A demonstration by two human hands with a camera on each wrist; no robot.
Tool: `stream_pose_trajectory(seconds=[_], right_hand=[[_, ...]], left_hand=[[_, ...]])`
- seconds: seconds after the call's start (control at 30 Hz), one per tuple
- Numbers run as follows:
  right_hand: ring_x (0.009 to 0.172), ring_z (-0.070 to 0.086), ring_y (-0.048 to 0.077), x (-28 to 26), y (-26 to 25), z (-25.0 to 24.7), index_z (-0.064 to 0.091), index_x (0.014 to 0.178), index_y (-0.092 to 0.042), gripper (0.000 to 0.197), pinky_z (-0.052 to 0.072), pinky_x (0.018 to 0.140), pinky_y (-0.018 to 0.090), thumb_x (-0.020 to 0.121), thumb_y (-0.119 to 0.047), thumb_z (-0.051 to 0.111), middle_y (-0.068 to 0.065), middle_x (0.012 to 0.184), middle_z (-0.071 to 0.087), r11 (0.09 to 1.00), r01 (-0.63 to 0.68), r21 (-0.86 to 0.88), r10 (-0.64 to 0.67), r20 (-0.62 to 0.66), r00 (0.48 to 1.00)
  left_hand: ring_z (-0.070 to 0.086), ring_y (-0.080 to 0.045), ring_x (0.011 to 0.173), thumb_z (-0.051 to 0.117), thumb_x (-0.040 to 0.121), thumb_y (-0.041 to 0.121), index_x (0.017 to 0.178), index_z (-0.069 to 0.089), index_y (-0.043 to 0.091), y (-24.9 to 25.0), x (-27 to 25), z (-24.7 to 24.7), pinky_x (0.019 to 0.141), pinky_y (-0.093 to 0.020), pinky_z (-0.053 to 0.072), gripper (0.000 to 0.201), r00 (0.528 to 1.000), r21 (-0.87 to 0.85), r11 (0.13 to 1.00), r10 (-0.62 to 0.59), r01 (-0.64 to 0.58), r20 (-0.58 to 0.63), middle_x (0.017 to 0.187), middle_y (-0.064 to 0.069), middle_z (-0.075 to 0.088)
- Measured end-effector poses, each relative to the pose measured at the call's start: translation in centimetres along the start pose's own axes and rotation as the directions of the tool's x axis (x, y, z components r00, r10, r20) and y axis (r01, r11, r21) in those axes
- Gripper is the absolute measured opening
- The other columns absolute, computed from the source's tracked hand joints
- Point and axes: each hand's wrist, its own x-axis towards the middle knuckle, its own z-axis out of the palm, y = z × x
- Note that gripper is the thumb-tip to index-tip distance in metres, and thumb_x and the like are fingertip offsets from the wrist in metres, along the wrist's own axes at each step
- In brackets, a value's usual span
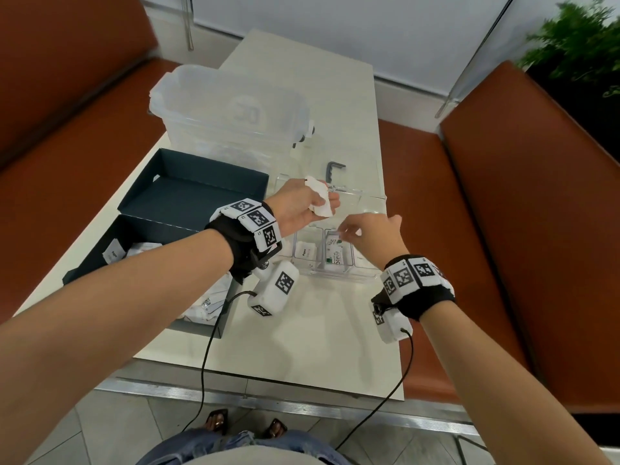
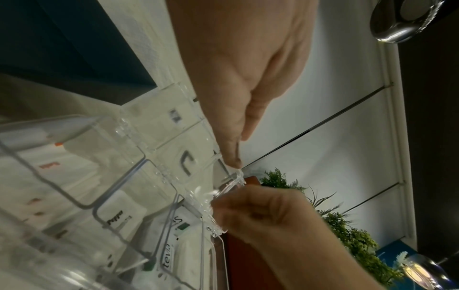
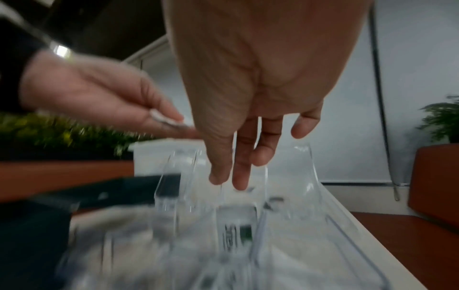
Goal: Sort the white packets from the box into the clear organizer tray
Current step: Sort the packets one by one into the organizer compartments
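My left hand point(image 1: 322, 201) hovers over the far side of the clear organizer tray point(image 1: 364, 278) and pinches a small bunch of white packets point(image 1: 319, 196) between thumb and fingers; the right wrist view shows this pinch on the packets point(image 3: 162, 119). Just right of it, my right hand point(image 1: 347, 233) hangs over the tray's middle compartment with fingers pointing down and nothing in them. Below those fingers a Stevia packet point(image 1: 332, 256) stands in its compartment. A Pepper packet point(image 1: 307, 253) sits in the compartment to its left. More white packets point(image 1: 142, 251) lie in the dark box point(image 1: 100, 260).
The dark box's lid point(image 1: 188, 193) lies open behind it. A large clear lidded bin point(image 1: 228, 112) stands at the back of the table. A black hex key point(image 1: 333, 169) rests beyond the tray. Orange benches flank the table, and wrist cables trail off its front edge.
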Motion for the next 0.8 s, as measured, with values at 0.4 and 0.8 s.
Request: stream_pose_trajectory(seconds=[0.4, 0.8], right_hand=[[0.051, 0.058, -0.002, 0.0, 0.8, -5.4, 0.069, 0.105, -0.019, 0.018, 0.047, 0.064, 0.015, 0.09, -0.027, 0.062, -0.008, 0.069, 0.066, 0.745, -0.052, 0.665, 0.252, -0.209, 0.945], [0.064, 0.064, 0.01, -0.6, 2.8, -6.2, 0.07, 0.102, -0.013, 0.015, 0.056, 0.069, 0.025, 0.089, -0.009, 0.064, 0.007, 0.081, 0.072, 0.6, -0.086, 0.796, 0.297, -0.121, 0.947]], left_hand=[[0.065, -0.011, 0.063, 0.077, 0.077, 0.001, 0.091, 0.067, 0.008, -0.7, 1.0, 2.5, 0.056, -0.018, 0.051, 0.019, 0.987, 0.141, 0.982, 0.106, -0.123, 0.122, 0.075, -0.001, 0.071], [0.065, -0.021, 0.077, 0.041, 0.098, 0.009, 0.118, 0.059, -0.002, -0.3, 0.3, 3.9, 0.06, -0.024, 0.057, 0.029, 0.994, 0.041, 0.998, -0.059, 0.055, 0.095, 0.103, -0.019, 0.064]])
